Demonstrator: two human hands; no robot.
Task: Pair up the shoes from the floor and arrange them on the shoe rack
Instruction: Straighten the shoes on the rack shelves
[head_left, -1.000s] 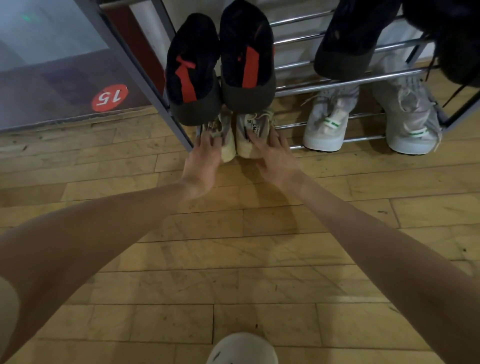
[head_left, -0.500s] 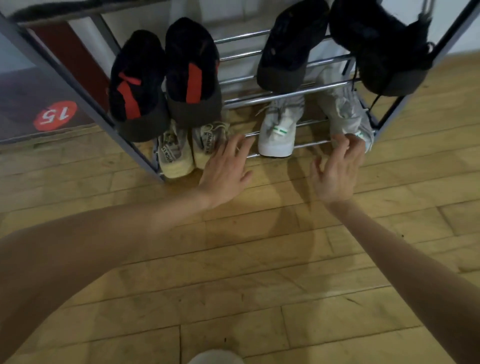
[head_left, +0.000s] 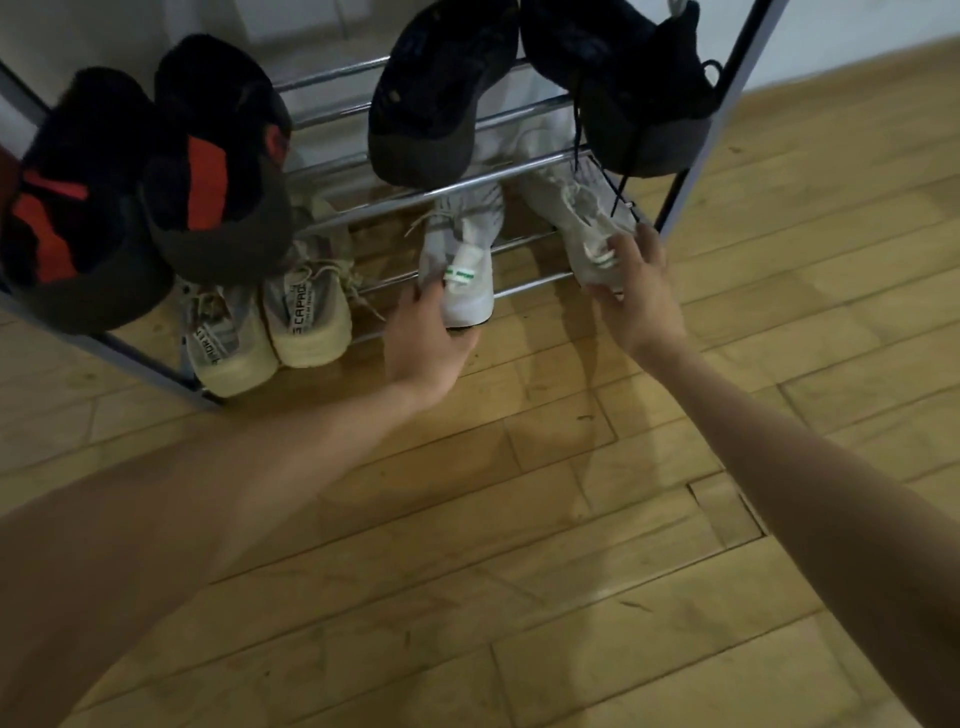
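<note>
Both hands are down at the bottom tier. Our left hand (head_left: 423, 345) cups the heel of the left white lace-up sneaker with the green tab (head_left: 462, 275), fingers curled round its near end. Our right hand (head_left: 636, 296) lies over the heel of the right white sneaker with the green stripes (head_left: 589, 228), fingers spread on the fabric; we cannot tell whether that is a true grip or just a press.

The two white shoes sit on the lowest rails of the chrome-barred, grey-framed shoe rack (head_left: 524, 283), toward its right end, and there is a clear gap between them. The right one lies just beside the right-hand post. At the left end of the same tier the beige knit sneakers with printed heel straps (head_left: 270, 332) sit touching, side by side. Above them hang the black sneakers with red panels (head_left: 156, 192), and the plain black sneakers (head_left: 540, 88) sit at the right end of the upper tier.

By our reckoning this is tidying: closing that gap. The risks? A dark lace dangles from the upper right black shoe onto the white one below, so a tug could snag it and drag that shoe off. The rails are thin, and a heel pushed unevenly may tip between them or slide onto the wooden plank floor (head_left: 519, 597).
</note>
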